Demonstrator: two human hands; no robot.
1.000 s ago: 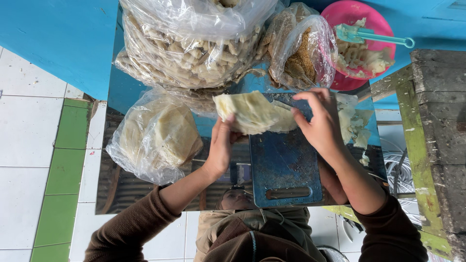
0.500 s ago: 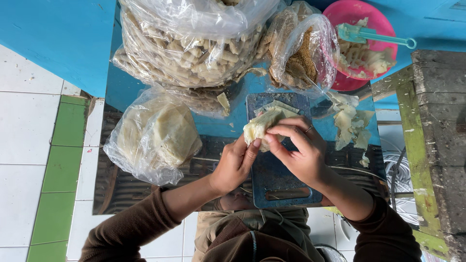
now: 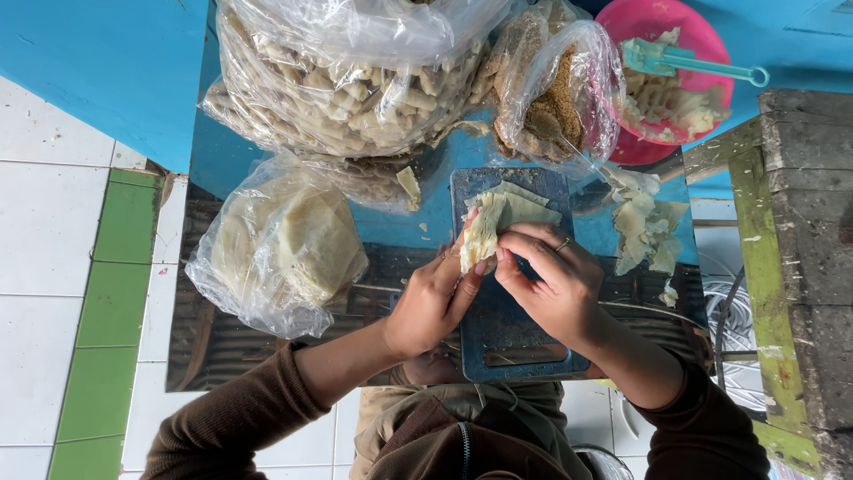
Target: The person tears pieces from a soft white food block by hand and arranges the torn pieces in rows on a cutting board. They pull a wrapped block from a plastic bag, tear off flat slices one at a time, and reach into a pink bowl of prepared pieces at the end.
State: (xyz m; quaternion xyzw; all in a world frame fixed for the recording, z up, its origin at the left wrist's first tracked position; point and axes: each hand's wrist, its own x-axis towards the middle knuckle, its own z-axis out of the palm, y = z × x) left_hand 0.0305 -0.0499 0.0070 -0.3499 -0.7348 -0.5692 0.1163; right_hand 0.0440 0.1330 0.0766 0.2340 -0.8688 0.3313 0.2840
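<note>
Your left hand (image 3: 433, 302) and right hand (image 3: 551, 284) meet over the blue cutting board (image 3: 511, 342), whose lower half lies bare below them. Toward the top of the frame, a large clear bag of pale pieces (image 3: 346, 80) and a smaller bag of brown crumbs (image 3: 555, 98) wall off the way. At left centre, a bag of flat pale sheets (image 3: 284, 244) crowds your left wrist. At right, loose sheet scraps (image 3: 644, 231) sit near the board; beyond them a pink bowl (image 3: 702, 53) fills the upper right, and a weathered wooden post (image 3: 804, 267) closes the right edge.
</note>
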